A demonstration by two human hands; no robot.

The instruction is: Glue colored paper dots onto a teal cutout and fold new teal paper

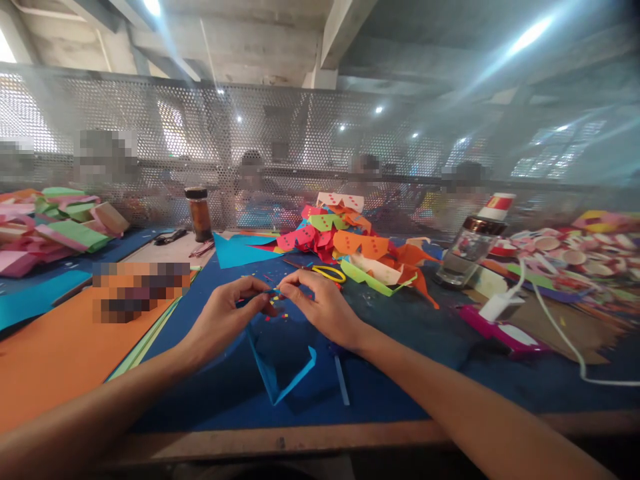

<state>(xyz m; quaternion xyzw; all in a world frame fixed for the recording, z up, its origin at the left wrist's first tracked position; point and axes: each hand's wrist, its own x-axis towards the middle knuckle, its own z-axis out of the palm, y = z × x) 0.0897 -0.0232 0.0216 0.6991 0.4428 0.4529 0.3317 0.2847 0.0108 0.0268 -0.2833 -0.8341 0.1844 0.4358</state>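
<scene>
My left hand (227, 310) and my right hand (320, 305) meet over the dark blue table cover (400, 373), both pinching the top edge of a folded blue paper piece (280, 367) that hangs down between them toward me. Tiny bright paper scraps lie scattered just under my fingers. Scissors with yellow handles (327, 272) lie right behind my right hand. A thin blue strip (341, 380) lies beside the folded piece.
A heap of dotted coloured paper shapes (345, 240) sits behind the scissors. Orange paper sheets (60, 347) cover the left. Folded paper stacks (55, 227) lie far left. A brown jar (199, 213), a glass bottle (473, 247), a white charger with cable (500, 303) and a perforated metal screen (300, 147) stand behind.
</scene>
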